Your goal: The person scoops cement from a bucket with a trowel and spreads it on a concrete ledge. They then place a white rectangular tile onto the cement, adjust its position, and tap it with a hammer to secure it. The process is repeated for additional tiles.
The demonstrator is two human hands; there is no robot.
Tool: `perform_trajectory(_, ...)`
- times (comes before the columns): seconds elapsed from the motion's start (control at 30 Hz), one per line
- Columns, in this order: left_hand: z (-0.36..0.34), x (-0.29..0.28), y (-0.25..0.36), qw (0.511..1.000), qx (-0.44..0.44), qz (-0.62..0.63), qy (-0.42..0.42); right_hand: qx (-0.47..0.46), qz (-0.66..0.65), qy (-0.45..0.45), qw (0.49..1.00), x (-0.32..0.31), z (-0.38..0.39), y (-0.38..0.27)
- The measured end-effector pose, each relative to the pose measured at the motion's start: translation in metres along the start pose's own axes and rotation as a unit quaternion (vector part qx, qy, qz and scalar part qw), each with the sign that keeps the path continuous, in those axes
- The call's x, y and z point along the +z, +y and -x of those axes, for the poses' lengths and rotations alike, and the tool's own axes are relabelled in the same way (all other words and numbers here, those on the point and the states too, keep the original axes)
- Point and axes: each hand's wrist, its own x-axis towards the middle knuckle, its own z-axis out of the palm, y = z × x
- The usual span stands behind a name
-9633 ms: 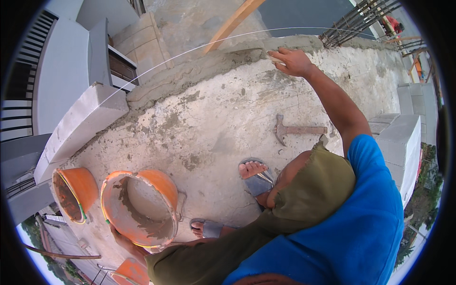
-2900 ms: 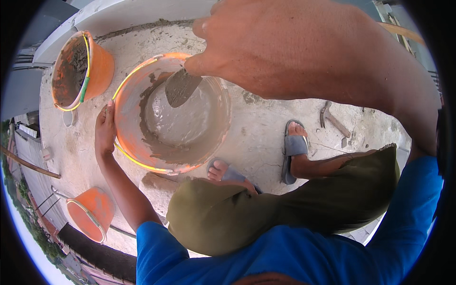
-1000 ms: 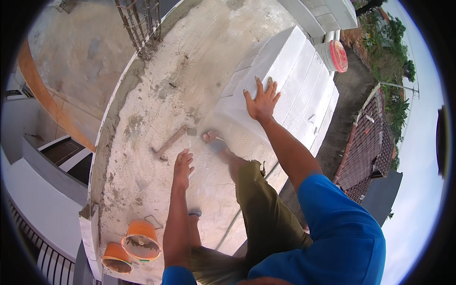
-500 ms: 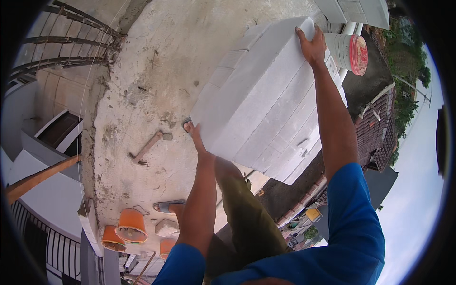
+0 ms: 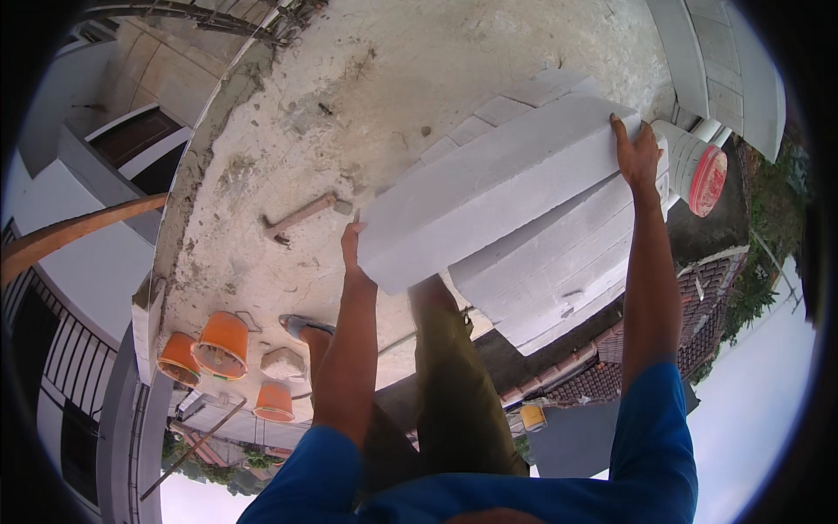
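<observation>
The person is gripping a long pale grey block (image 5: 489, 188) by its two ends, and it is reading as the lifting step: the block is sitting tilted across the top of a stack of similar blocks (image 5: 559, 262), one end low and near, the other far and high. The left hand (image 5: 351, 244) is pressing flat against the near end, fingers pointing up along the end face, thumb side hidden, so it is bracing rather than pinching. The right hand (image 5: 637, 153) is hooking over the far upper corner with fingers spread and curled onto the top face. The block is lying between the two palms, spanning the whole gap between the outstretched arms, its weight seemingly resting partly on the stack below. The next move is likely calling for squeezing both ends evenly and keeping the block level while it is clearing the stack, since a slip at either palm could be dropping it towards the feet. Behind the block, on the rough concrete slab (image 5: 349, 113), a hammer (image 5: 301, 216) is lying well apart from the hands. Near the slab's edge, orange buckets (image 5: 223, 345) are standing in a cluster, and a sandalled foot (image 5: 301, 326) is showing just beside them
</observation>
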Motion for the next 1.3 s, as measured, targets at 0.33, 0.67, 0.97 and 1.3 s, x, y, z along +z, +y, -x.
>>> perform_trajectory(0.33,-0.001,-0.015,0.035,0.997,-0.033,-0.033,0.054,-0.517,0.126,-0.182,0.827,-0.022,0.182,-0.139)
perform_trajectory(0.67,0.006,-0.024,0.025,0.997,-0.061,0.009,0.042,-0.608,0.21,-0.136,0.753,0.003,0.131,-0.145)
perform_trajectory(0.97,0.011,-0.039,0.055,0.996,-0.051,0.011,0.079,-0.563,0.324,-0.192,0.735,-0.019,0.161,-0.213)
perform_trajectory(1.3,0.191,-0.176,0.225,0.996,-0.003,0.041,0.078,-0.657,0.242,-0.151,0.698,-0.073,0.347,-0.398)
